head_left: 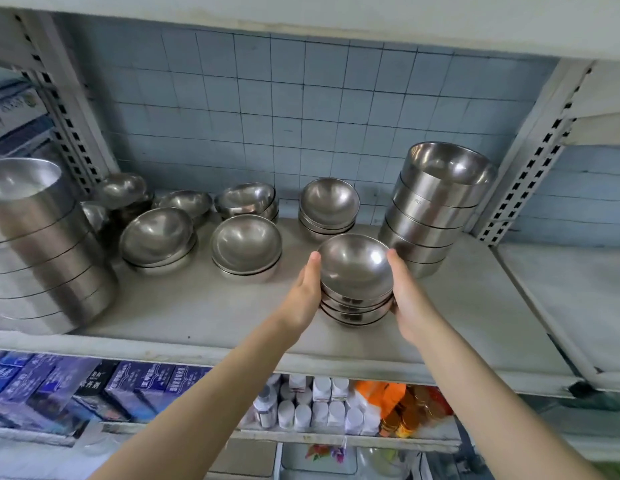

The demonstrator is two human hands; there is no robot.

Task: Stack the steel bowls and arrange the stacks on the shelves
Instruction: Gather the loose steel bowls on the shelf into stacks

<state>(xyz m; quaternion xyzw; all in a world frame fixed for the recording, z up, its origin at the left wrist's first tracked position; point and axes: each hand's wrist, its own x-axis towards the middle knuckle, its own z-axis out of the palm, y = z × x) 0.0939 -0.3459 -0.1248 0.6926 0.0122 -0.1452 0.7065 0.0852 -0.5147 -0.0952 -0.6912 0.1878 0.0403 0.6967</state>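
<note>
A short stack of round steel bowls (355, 271) sits on the white shelf (197, 313), near its front. My left hand (306, 292) presses its left side and my right hand (407, 299) presses its right side, so both hold the stack between them. Behind it stands another short stack of round bowls (329, 206). More low stacks lie to the left: one (246, 244) in the middle, one (157, 237) further left, and several at the back (246, 199). A tall stack of straight-walled bowls (436, 206) rises at the right.
A tall stack of wide steel basins (34, 244) fills the shelf's left end. Perforated uprights (530, 168) frame the bay, with a tiled wall behind. The shelf below holds blue boxes (59, 386), white bottles (319, 407) and an orange packet (381, 393).
</note>
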